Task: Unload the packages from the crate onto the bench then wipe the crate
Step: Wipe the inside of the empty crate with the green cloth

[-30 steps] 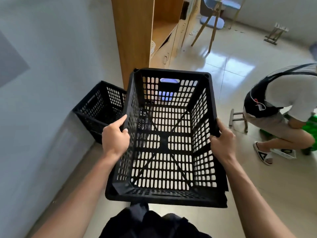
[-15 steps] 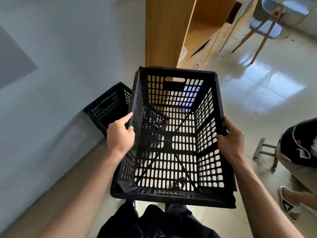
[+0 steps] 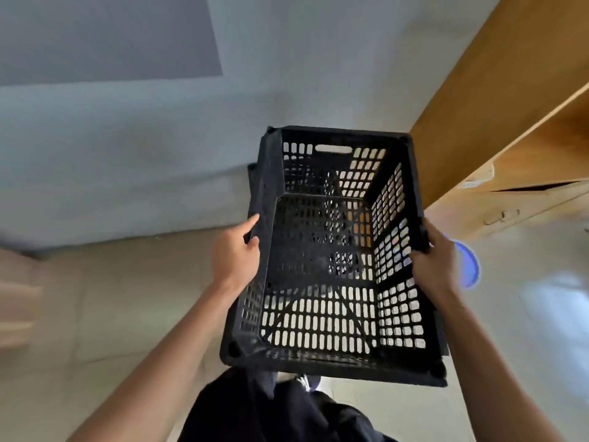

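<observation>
I carry an empty black slotted crate (image 3: 331,355) in front of me, above the floor. My left hand (image 3: 236,253) grips its left rim, thumb inside and forefinger stretched along the edge. My right hand (image 3: 435,260) grips the right rim the same way. Nothing lies inside the crate. A second black crate (image 3: 253,183) stands on the floor by the wall, mostly hidden behind the one I hold. No packages or bench are in view.
A grey wall (image 3: 127,122) runs along the left and ahead. A wooden cabinet (image 3: 510,122) with an open shelf and a drawer stands to the right. Tiled floor (image 3: 95,314) spreads below, with a blue round spot (image 3: 468,266) by my right hand.
The view has swung left toward the wall; the crate I hold now sits over the second crate. The crouching person and the chairs have left the view. Both grips are unchanged.
</observation>
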### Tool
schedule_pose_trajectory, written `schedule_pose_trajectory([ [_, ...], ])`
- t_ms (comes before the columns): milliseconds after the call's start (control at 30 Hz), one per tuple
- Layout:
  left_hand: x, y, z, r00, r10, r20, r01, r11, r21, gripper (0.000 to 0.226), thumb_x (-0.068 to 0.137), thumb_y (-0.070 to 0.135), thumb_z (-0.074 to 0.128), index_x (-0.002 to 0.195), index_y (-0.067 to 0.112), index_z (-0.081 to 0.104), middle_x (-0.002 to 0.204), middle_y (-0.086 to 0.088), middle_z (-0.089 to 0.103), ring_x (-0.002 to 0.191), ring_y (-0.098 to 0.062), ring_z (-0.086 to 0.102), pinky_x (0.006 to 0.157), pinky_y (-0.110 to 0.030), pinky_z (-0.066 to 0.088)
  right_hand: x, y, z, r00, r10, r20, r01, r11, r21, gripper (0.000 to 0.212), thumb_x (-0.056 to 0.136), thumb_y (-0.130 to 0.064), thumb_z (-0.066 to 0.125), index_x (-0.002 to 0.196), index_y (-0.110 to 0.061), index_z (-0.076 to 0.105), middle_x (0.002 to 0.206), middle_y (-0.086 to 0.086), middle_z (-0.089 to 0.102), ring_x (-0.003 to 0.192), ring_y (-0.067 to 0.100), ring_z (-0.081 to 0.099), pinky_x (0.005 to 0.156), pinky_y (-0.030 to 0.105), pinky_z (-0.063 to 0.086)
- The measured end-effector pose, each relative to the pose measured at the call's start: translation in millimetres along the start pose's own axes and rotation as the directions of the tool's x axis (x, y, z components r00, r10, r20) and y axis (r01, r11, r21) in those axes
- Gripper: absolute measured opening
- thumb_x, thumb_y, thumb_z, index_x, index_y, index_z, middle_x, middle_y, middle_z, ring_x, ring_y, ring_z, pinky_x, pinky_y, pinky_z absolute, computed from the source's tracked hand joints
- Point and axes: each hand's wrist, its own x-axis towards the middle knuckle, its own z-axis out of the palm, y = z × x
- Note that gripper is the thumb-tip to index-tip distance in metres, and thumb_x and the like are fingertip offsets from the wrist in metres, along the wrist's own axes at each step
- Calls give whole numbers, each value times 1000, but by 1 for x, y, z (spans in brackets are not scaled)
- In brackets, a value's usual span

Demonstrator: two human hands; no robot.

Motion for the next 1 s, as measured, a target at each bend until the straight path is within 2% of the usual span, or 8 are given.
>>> schedule_pose_trajectory([
  [67, 3, -5, 2, 998, -43, -43, 42, 999, -14, 51, 96, 5, 64, 141, 29, 59, 43, 7, 54, 35, -9, 31, 36, -22, 28, 18, -8, 8, 998, -51, 36, 51, 999, -12, 78, 79, 5, 52, 139, -46, 53, 90, -12, 71, 70, 3, 60, 52, 19, 44],
  [200, 20, -10, 6, 993, -74, -97, 76, 997, 14, 51, 96, 5, 64, 140, 30, 60, 45, 2, 56, 35, -11, 31, 38, -22, 30, 45, -22, 21, 989, -113, 93, 112, 994, 14, 80, 83, 6, 51, 137, -52, 52, 90, -18, 74, 72, -1, 63, 51, 16, 44],
  [367, 48, -9, 11, 989, -91, -113, 95, 995, 29, 51, 95, 4, 64, 139, 30, 61, 45, 4, 56, 33, -9, 32, 34, -20, 29, 75, -26, 34, 990, -104, 98, 101, 994, 34, 73, 83, 9, 51, 136, -42, 56, 82, -18, 70, 69, 1, 62, 54, 21, 41],
  [467, 62, -6, 15, 989, -106, -100, 111, 993, 46, 52, 96, 3, 63, 140, 29, 61, 54, -2, 65, 35, -13, 38, 37, -22, 33, 92, -27, 41, 989, -90, 117, 86, 996, 36, 70, 86, 8, 51, 139, -38, 57, 94, -10, 74, 77, 6, 65, 57, 13, 42],
  [633, 75, 1, 28, 979, -149, -141, 154, 988, 30, 49, 96, 2, 63, 137, 29, 63, 61, 14, 66, 32, -8, 36, 33, -23, 33, 124, -22, 51, 984, -58, 169, 48, 997, 62, 72, 86, 9, 50, 147, -29, 52, 117, 3, 73, 100, 22, 68, 81, 37, 55],
  [800, 91, 15, 39, 967, -153, -205, 171, 983, 69, 45, 95, 0, 64, 133, 24, 67, 67, 14, 68, 35, -7, 44, 34, -14, 34, 165, -22, 60, 971, -77, 226, 57, 994, 92, 74, 86, 10, 50, 150, -27, 49, 119, -5, 72, 87, -5, 67, 73, 12, 52],
  [933, 104, 17, 48, 959, -165, -229, 182, 982, 55, 36, 94, 0, 64, 121, 22, 74, 102, 2, 78, 36, -8, 45, 39, -22, 39, 189, -23, 67, 961, -99, 259, 65, 988, 137, 75, 86, 12, 49, 151, -25, 48, 104, -17, 70, 89, 8, 67, 68, 20, 56],
  [1000, 109, 17, 52, 962, -148, -229, 165, 985, 57, 33, 94, -1, 63, 116, 20, 77, 100, 3, 78, 38, -9, 45, 42, -23, 39, 201, -22, 73, 961, -101, 256, 68, 989, 135, 75, 87, 11, 49, 152, -25, 46, 101, -18, 69, 85, -1, 66, 74, 19, 54],
])
